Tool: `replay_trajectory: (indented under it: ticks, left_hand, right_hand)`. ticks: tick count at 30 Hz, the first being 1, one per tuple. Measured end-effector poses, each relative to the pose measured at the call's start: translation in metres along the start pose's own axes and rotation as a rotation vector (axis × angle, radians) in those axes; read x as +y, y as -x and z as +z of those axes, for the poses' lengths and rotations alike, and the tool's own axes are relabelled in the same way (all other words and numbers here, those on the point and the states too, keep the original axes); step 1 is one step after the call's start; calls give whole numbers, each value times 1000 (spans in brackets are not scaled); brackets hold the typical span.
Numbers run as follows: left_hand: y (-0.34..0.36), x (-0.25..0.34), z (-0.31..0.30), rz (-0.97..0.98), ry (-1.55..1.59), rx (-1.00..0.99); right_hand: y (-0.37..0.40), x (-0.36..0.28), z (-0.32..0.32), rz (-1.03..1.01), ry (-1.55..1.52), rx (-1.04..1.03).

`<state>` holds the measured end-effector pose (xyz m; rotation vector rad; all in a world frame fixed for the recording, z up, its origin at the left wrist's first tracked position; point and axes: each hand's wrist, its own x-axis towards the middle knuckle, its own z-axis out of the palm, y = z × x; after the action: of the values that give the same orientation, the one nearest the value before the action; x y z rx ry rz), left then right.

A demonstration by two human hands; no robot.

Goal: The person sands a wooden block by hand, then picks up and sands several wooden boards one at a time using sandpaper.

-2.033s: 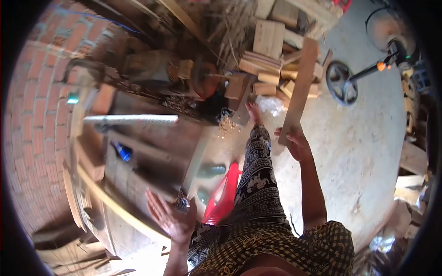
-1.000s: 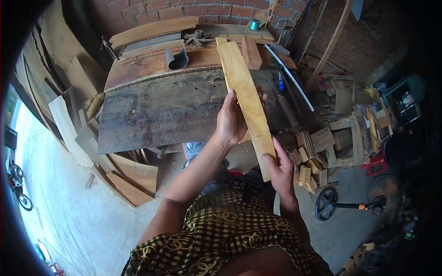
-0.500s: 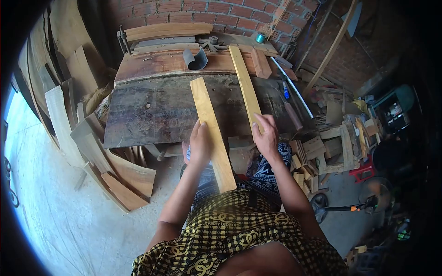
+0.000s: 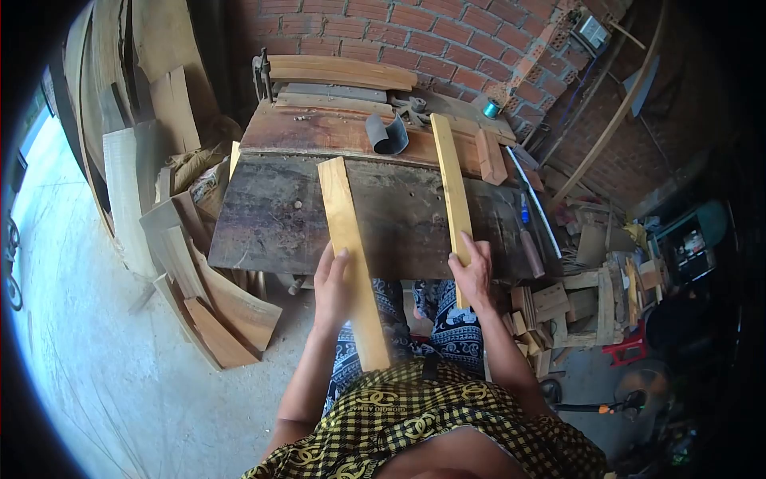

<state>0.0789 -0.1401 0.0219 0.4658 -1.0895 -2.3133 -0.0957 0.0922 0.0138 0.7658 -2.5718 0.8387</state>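
**Head view: two hands, each on a plank, at a workshop bench**

Head camera looks down over a person's yellow-and-black checked shirt (image 4: 415, 415) and patterned trousers (image 4: 455, 335) to a dark, worn workbench (image 4: 263, 215) that stands against a red brick wall (image 4: 447, 40).

The left hand (image 4: 331, 287) holds a wide plank (image 4: 345, 215) of pale wood by its left edge. The fingers lie stretched over the top face, and the thumb is out of sight. This plank runs away from the person. Its far end rests on the bench top and its near end hangs past the bench edge, over the person's lap.

The right hand (image 4: 475, 275) is laid over the near end of a narrow plank (image 4: 451, 180), fingers curled across it to hold it. That plank also lies lengthwise on the bench, well to the right of the wide one, and reaches up towards the back of the bench.

Between the far ends of the two planks sits a curved piece of grey metal (image 4: 387, 132). A short reddish wood block (image 4: 489, 156) lies just right of the narrow plank.

Curved boards (image 4: 215, 311) lean against the bench on the left, above a pale concrete floor (image 4: 88, 359). A heap of small wood offcuts (image 4: 550, 307) lies to the right.
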Motion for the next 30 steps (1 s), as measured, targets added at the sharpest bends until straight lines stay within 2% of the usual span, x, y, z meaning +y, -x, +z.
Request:
replay_trajectory:
  ticks: [2,6,9,13,17,21,23,24,25,27,28,29,30]
  left_hand:
    - [-6,10,4,-5,-33,33]
    - [-29,11,12,-5,-57,36]
    - [-43,7,22,11,-49,-2]
    - [-60,1,29,22,-114,12]
    - [-73,-19,17,51,-189,8]
    - [-72,-10,27,44,-314,39]
    - [-70,-8,35,36,-411,81]
    - [-72,-14,38,50,-378,65]
    - [-69,-12,51,40,-399,59]
    - [-75,-30,74,128,-304,-1]
    - [-81,-40,87,181,-357,-34]
    - [-87,-48,101,233,-407,-67]
    - [-94,-48,116,142,-484,-91]
  right_hand:
    - [3,-13,5,-64,2,-8]
    - [-19,-44,26,-39,-79,-81]
    - [-36,-58,47,-97,-146,-87]
    - [-46,-78,60,-133,-85,-127]
    - [-46,-88,55,-93,-98,-184]
    - [-44,-81,44,-109,-157,-198]
    - [-44,-82,28,-113,-313,-241]
    - [-43,-81,24,-209,-307,-187]
    - [-41,-83,17,-202,-317,-187]
    - [-38,-85,4,-2,-623,-362]
    - [-39,-81,3,-49,-592,-282]
    - [-40,-77,-2,41,-587,-259]
    - [-45,-63,0,73,-614,-208]
